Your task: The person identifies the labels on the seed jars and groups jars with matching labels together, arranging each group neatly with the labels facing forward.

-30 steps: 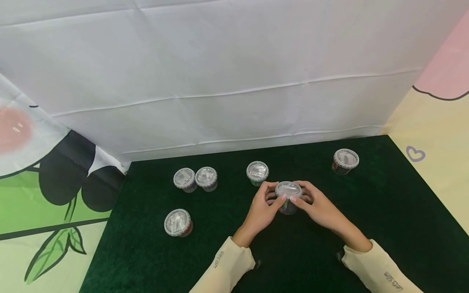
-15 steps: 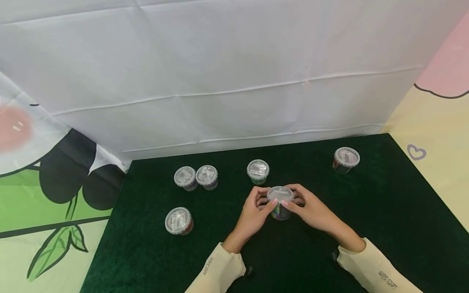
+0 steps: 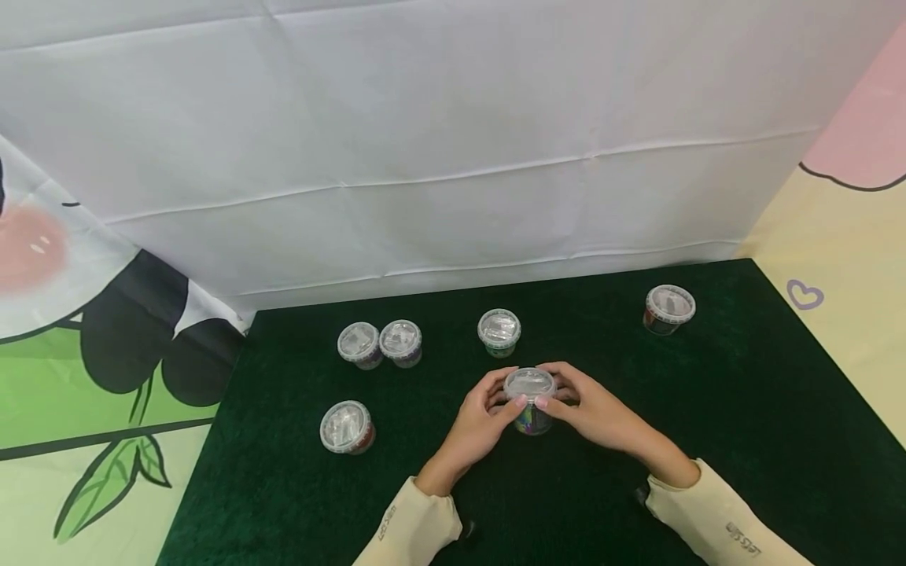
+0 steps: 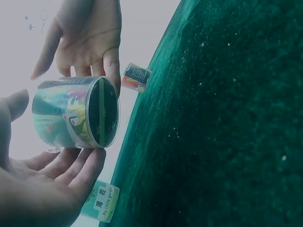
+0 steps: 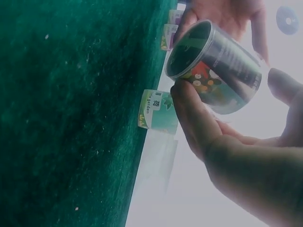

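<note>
A round plastic tub [image 3: 531, 384] with a clear lid and a colourful printed label is held between both hands, in front of the person. My left hand [image 3: 473, 424] grips its left side, thumb at the front near the lid and fingers around the back. From the other side my right hand [image 3: 605, 410] holds it the same way. In the left wrist view the bottom of the tub [image 4: 71, 113] faces the table and shows a pale strip across it. Clear of the green cloth, the tub [image 5: 220, 71] appears tilted in the right wrist view.
On the dark green cloth [image 3: 283, 503], a green-labelled tub [image 3: 499, 332] stands just behind the hands. Two tubs [image 3: 359, 344] sit side by side at back left, one tub [image 3: 347, 428] nearer left, another [image 3: 668, 309] at back right. A white sheet [image 3: 453, 220] hangs behind.
Both hands have moved left and toward the person, carrying the tub with them. The other tubs have stayed where they were.
</note>
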Demonstrator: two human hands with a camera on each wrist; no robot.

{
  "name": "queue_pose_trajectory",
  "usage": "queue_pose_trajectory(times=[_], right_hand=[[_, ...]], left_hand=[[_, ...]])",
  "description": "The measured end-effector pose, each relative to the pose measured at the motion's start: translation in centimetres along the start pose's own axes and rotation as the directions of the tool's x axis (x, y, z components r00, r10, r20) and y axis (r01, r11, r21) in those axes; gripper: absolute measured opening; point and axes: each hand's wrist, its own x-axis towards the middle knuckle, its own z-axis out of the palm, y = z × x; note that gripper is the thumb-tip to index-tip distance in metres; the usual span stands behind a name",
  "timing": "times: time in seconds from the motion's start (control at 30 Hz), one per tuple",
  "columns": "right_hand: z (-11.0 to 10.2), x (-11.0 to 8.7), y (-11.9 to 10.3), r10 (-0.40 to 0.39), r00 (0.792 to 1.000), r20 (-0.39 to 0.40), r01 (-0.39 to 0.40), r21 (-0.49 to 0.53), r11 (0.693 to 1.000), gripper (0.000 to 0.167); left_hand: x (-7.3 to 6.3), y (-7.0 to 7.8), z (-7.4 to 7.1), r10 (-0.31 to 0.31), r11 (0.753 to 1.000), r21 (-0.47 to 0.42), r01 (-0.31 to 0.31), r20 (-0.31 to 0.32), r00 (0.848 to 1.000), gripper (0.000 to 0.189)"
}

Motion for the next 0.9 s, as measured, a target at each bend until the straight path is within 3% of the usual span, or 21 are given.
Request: queue_pose_trajectory(times=[0.4,0.67,0.9], right_hand=[[1.5,-0.5,-0.8,0.028,0.997,-0.068,-0.022,0.085,0.996,0.066],[2.1,-0.1,-0.9,0.058,0.993,-0.100,-0.049,0.093,0.994,0.060],[1.4,0.1,-0.6,0.056,0.998,-0.041,-0.048,0.179,0.983,0.058]], left_hand=[[-0.3,0.4,0.7,0.045,0.996,0.077,-0.032,-0.171,0.984,0.053],[-0.2,0.7,1.1,0.017,0.993,0.114,0.007,-0.207,0.978,0.055],[-0.2,1.1,0.4,-0.023,0.997,0.070,0.036,-0.176,0.984,0.047]])
